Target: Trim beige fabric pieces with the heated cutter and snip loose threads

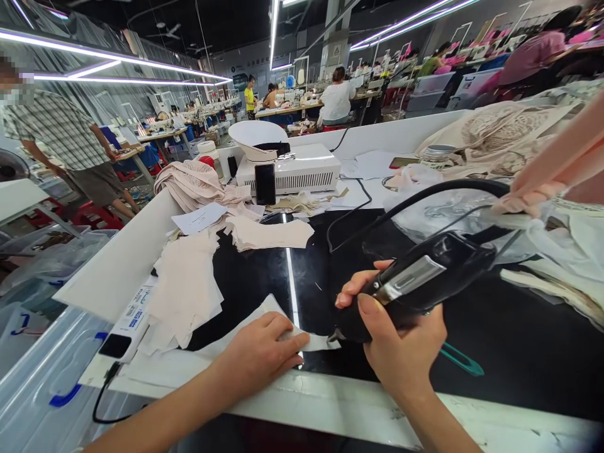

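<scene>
My right hand is wrapped round a black corded hand tool, its tip down on the black glass table top beside a pale fabric piece. My left hand lies flat on that fabric piece near the table's front edge, fingers stretched toward the tool tip. The tool's thick black cable arcs up and to the right.
Stacks of cut beige fabric and paper lie to the left, with a white machine and a phone behind. Another person's arm reaches in at right over lace cloth. Green scissors handle lies near my wrist. Workers sit farther back.
</scene>
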`<state>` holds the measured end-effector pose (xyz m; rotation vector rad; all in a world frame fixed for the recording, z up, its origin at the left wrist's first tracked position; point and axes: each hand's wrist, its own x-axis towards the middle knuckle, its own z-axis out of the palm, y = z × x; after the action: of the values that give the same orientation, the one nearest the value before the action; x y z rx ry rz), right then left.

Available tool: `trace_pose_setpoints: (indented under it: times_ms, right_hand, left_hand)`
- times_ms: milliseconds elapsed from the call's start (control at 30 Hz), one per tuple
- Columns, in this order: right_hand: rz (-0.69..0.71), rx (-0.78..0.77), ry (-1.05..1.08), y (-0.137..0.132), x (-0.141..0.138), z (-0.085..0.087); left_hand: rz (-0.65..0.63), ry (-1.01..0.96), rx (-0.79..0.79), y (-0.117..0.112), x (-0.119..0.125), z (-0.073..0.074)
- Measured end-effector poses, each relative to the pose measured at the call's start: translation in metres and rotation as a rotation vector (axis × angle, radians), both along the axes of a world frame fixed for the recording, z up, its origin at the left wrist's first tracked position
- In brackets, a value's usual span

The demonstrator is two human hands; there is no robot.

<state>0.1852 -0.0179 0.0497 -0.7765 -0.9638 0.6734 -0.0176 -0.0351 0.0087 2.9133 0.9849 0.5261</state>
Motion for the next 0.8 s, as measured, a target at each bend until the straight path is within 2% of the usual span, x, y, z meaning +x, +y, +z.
trace_pose_setpoints:
  times_ms: [233, 600, 800]
  right_hand:
    - [0.005, -0.011, 0.003, 0.002, -0.002, 0.0]
    - [0.092, 0.009, 0.054, 0.009, -0.02, 0.001]
    - [0.076, 0.008, 0.012, 0.008, -0.021, 0.001]
  left_hand:
    - [-0.002, 0.009, 0.007, -0.004, -0.001, -0.005]
    - [-0.001, -0.011, 0.04, -0.005, 0.0, -0.005]
    - [-0.004, -0.015, 0.046, -0.005, 0.001, -0.006]
